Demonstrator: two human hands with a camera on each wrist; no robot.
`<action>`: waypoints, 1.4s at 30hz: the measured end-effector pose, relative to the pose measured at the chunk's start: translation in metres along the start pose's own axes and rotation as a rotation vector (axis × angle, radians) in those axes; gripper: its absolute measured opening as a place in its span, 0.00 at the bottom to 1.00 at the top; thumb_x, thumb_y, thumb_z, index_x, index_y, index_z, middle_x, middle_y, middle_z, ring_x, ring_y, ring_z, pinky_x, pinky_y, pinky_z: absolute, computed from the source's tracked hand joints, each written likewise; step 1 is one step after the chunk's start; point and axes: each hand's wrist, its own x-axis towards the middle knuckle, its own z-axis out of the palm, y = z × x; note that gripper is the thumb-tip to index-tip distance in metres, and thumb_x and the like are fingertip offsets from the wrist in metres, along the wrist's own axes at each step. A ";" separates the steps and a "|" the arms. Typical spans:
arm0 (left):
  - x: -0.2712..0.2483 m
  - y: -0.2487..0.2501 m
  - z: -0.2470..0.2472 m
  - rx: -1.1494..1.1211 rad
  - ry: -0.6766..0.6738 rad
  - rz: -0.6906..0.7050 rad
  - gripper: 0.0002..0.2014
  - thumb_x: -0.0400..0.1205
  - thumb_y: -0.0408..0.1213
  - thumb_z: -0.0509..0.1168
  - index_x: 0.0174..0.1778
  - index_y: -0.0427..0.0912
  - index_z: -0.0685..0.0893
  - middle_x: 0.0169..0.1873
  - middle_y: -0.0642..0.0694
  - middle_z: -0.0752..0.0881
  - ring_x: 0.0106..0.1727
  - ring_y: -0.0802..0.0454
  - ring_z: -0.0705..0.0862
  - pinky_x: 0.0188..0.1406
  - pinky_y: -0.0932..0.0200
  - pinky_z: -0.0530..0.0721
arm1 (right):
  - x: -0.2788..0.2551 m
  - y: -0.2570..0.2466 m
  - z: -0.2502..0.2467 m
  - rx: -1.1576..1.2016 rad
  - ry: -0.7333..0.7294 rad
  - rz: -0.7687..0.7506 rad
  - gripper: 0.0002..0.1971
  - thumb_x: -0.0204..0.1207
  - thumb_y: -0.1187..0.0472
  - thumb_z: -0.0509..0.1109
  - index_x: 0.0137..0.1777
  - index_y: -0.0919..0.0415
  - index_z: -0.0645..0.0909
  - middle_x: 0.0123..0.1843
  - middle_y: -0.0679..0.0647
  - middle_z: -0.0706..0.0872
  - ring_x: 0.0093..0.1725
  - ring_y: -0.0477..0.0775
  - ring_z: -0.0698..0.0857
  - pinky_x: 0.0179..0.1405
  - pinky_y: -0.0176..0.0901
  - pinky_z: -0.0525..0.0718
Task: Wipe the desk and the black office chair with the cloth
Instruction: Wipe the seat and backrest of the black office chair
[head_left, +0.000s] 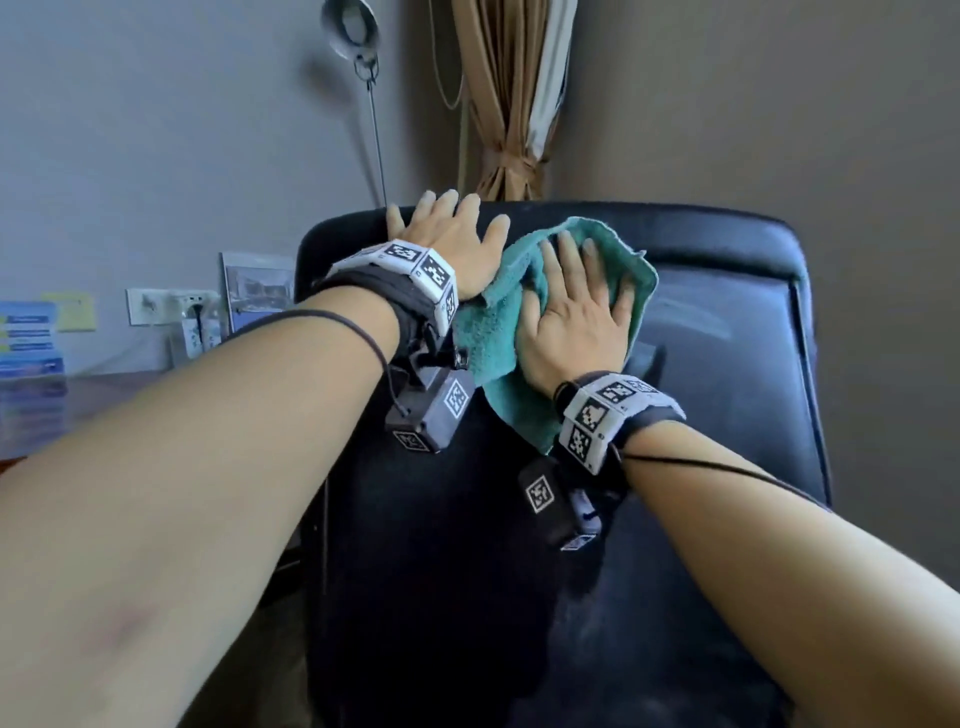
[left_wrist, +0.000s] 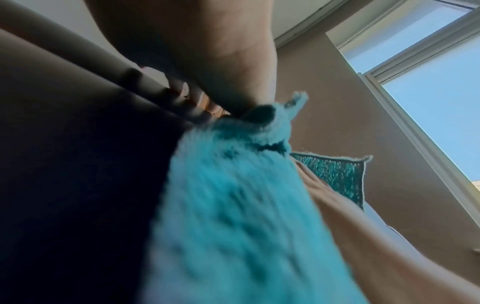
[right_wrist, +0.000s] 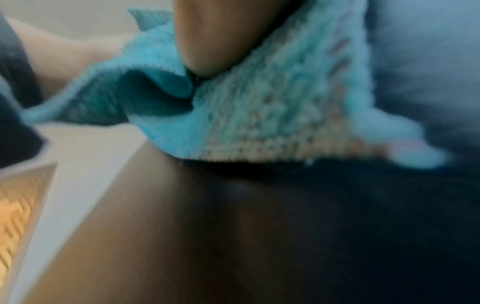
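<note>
head view: the back of the black office chair (head_left: 701, 322) fills the centre, its upper edge facing the camera. the left hand (head_left: 451, 244) lies flat near the top left corner of the backrest, fingers straight and spread wide, the fingertips reaching the top edge; it holds nothing. just beside it, the right hand (head_left: 574, 312) presses the teal cloth (head_left: 493, 338) flat against the backrest, fingers extended and slightly spread over the fabric, not curled round it. the cloth bunches between the two hands and hangs below the right wrist. both wrists carry marker-covered bands with small camera boxes. at the far left stands the desk (head_left: 78, 395), with papers on it and a wall socket (head_left: 171, 306) above. a lamp (head_left: 350, 26) and a tied curtain (head_left: 514, 104) stand behind the chair.

left wrist view: the cloth (left_wrist: 233, 216), blurred, covers the lower centre; the dark chair (left_wrist: 78, 174) lies to the left. fingertips (left_wrist: 182, 90) reach over the chair's edge. a window (left_wrist: 428, 67) shows at right.

right wrist view: heavily blurred. the cloth (right_wrist: 259, 115) is pressed under the hand (right_wrist: 215, 37) against the chair (right_wrist: 337, 226).
</note>
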 end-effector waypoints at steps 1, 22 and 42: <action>0.007 0.004 0.000 0.004 -0.011 -0.022 0.30 0.85 0.59 0.39 0.80 0.49 0.64 0.80 0.48 0.65 0.82 0.46 0.57 0.80 0.34 0.47 | 0.005 -0.003 0.002 0.021 0.015 0.037 0.28 0.83 0.48 0.47 0.84 0.43 0.51 0.86 0.41 0.49 0.85 0.45 0.44 0.81 0.59 0.34; 0.052 0.007 0.023 -0.088 0.038 -0.096 0.27 0.82 0.47 0.34 0.66 0.50 0.75 0.72 0.47 0.75 0.74 0.45 0.68 0.77 0.43 0.58 | 0.080 -0.007 -0.011 -0.213 -0.265 -0.320 0.36 0.81 0.39 0.53 0.85 0.45 0.44 0.86 0.42 0.43 0.85 0.52 0.41 0.82 0.64 0.45; 0.055 0.136 0.028 -0.080 -0.177 0.065 0.27 0.85 0.53 0.35 0.71 0.52 0.73 0.75 0.46 0.70 0.78 0.39 0.62 0.76 0.27 0.38 | 0.014 0.124 -0.038 -0.092 0.086 0.032 0.30 0.81 0.46 0.42 0.84 0.44 0.53 0.86 0.41 0.51 0.85 0.47 0.50 0.82 0.51 0.45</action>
